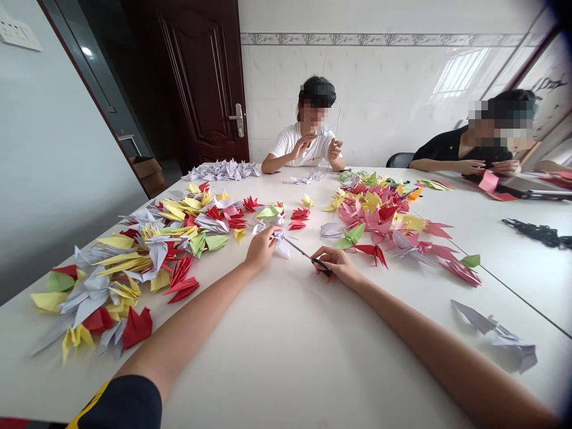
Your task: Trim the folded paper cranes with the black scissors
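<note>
My left hand [260,249] pinches a white folded paper crane [283,246] just above the table's middle. From the right, my right hand [338,266] grips a pair of scissors [322,267] by its black handle. The thin blades point left and reach the white crane at my left fingertips. Whether the blades are parted or cutting the paper is too small to tell. A few red and yellow folded papers [300,214] lie just beyond my hands. Beside my right hand lie a red folded paper [373,253] and a green one [353,236].
Heaped paper cranes [134,256] cover the table's left side; a pink and yellow heap [379,208] lies right of centre. White cranes [222,170] are piled at the far edge. Two people sit across the table. A black tangled bundle [536,232] and white folded paper [491,328] lie right.
</note>
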The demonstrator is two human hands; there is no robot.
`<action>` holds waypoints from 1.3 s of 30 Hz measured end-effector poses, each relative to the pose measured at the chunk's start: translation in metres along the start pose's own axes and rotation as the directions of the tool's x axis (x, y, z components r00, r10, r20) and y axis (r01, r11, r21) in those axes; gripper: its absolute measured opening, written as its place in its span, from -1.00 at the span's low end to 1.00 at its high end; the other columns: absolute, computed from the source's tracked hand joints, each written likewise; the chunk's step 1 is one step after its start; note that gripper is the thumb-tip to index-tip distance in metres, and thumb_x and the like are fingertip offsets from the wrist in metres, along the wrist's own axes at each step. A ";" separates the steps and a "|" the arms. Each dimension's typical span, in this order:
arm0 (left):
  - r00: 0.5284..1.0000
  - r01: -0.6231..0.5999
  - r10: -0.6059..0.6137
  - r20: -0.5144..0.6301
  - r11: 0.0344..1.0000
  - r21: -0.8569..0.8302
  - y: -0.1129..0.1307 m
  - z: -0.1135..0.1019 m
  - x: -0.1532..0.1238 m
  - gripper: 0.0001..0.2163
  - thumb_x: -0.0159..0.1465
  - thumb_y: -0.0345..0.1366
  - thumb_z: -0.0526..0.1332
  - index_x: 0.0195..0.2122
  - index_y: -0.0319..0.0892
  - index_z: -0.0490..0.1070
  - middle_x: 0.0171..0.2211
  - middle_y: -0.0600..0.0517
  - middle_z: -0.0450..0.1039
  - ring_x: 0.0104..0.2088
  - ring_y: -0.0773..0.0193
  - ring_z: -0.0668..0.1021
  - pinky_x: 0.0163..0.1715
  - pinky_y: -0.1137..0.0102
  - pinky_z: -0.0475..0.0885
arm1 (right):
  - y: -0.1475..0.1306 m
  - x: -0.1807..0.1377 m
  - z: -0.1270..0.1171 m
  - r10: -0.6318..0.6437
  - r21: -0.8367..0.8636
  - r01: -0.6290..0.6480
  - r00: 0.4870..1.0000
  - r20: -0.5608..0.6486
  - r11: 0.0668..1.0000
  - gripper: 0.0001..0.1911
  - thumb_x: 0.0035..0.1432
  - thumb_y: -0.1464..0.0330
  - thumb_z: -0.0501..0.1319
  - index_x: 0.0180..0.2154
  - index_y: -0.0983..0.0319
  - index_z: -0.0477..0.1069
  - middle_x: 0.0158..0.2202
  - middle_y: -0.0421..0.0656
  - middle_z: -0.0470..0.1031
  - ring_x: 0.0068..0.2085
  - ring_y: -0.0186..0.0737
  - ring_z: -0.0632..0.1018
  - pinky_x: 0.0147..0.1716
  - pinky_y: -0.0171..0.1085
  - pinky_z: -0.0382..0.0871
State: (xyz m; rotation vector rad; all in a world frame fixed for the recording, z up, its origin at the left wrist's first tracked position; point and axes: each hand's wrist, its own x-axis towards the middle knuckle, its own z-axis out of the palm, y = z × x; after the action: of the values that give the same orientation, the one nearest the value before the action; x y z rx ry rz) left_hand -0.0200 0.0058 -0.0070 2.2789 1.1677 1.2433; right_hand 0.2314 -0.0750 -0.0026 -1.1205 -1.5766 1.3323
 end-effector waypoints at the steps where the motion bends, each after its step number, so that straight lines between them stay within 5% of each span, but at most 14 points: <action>1: 1.000 0.004 -0.005 0.008 1.000 0.006 0.000 0.000 0.000 -0.62 0.20 -0.59 0.10 -0.03 -0.11 0.44 -0.06 0.03 0.54 -0.24 0.24 0.57 -0.13 0.33 0.47 | 0.000 0.000 0.001 0.003 -0.010 -0.003 1.000 -0.004 1.000 -0.69 0.03 0.19 0.33 -0.23 0.25 0.45 -0.50 -0.21 0.53 -0.65 -0.40 0.43 -0.68 -0.42 0.13; 14: 0.999 0.007 -0.006 0.039 1.000 -0.025 0.000 0.000 -0.001 -0.63 0.21 -0.56 0.11 -0.01 -0.09 0.43 -0.08 0.03 0.54 -0.23 0.24 0.58 -0.10 0.31 0.47 | 0.007 0.000 0.005 -0.105 -0.112 0.103 0.994 -0.009 0.988 -0.65 0.09 0.14 0.30 -0.18 0.24 0.44 -0.46 -0.19 0.51 -0.57 -0.37 0.43 -0.60 -0.36 0.28; 22: 0.999 0.024 -0.021 0.042 0.996 -0.082 -0.003 0.002 0.001 -0.64 0.21 -0.53 0.13 0.01 -0.09 0.40 -0.14 0.02 0.53 -0.22 0.25 0.58 -0.17 0.36 0.50 | 0.012 0.000 0.009 -0.290 -0.578 0.159 0.947 -0.140 0.800 -0.78 0.06 0.31 0.28 -0.19 0.16 0.47 -0.47 -0.26 0.40 -0.47 -0.34 0.34 -0.44 -0.32 0.21; 31: 0.998 0.043 -0.039 0.043 0.994 -0.096 -0.001 0.001 -0.001 -0.65 0.20 -0.54 0.14 -0.02 -0.09 0.42 -0.18 0.03 0.53 -0.25 0.27 0.57 -0.25 0.42 0.48 | 0.013 0.002 0.009 -0.257 -0.527 0.153 0.958 -0.129 0.836 -0.78 0.05 0.30 0.29 -0.20 0.16 0.47 -0.49 -0.28 0.36 -0.50 -0.35 0.30 -0.46 -0.33 0.18; 39: 0.976 0.163 -0.212 -0.054 0.871 -0.464 -0.016 0.004 0.006 -0.88 0.20 -0.30 0.27 -0.27 -0.21 0.42 -0.32 -0.04 0.51 -0.34 0.20 0.60 -0.28 0.32 0.55 | 0.013 0.002 0.003 -0.185 -0.108 0.167 0.964 -0.192 0.980 -0.67 0.07 0.21 0.32 -0.14 0.20 0.42 -0.40 -0.19 0.48 -0.38 -0.26 0.49 -0.43 -0.33 0.29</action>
State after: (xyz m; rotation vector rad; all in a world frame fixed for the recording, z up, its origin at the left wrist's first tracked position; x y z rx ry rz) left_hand -0.0229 0.0210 -0.0152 1.7330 0.9712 1.3967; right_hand 0.2296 -0.0728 -0.0162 -1.1050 -1.5595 1.0064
